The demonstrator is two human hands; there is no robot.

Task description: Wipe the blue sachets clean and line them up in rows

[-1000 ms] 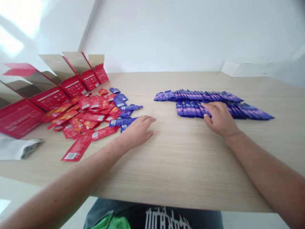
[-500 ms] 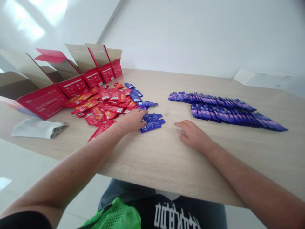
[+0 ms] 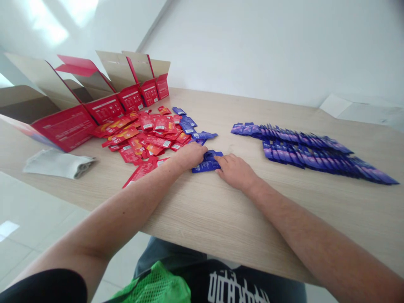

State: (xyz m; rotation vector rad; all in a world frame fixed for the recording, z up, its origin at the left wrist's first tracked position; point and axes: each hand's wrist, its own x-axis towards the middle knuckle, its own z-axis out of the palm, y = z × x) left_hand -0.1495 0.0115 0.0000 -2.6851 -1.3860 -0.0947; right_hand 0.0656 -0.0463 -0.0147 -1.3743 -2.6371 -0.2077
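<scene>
Between my hands lie a few purple sachets (image 3: 206, 166), the upper one buckled between the fingers. My left hand (image 3: 191, 155) is closed on the left end of that sachet, its fingertips bent down over it. From the right, my right hand (image 3: 235, 169) holds the other end, with forefinger and thumb at its edge. Just beyond, more purple sachets (image 3: 188, 124) lie loosely along the side of a heap of red and orange sachets (image 3: 151, 130). My left forearm passes in front of the near part of this heap.
Two overlapping rows of purple sachets (image 3: 303, 153) lie at the right. Open red cartons (image 3: 67, 126) line the left, flaps up. A folded pale cloth (image 3: 58, 163) lies near the left edge of the wooden table (image 3: 195, 210). A white object (image 3: 356, 110) stands by the wall.
My right hand has moved left from bare table onto the purple sachets. My left hand has shifted slightly right on them, and the sachet has buckled. The view has turned slightly left.
</scene>
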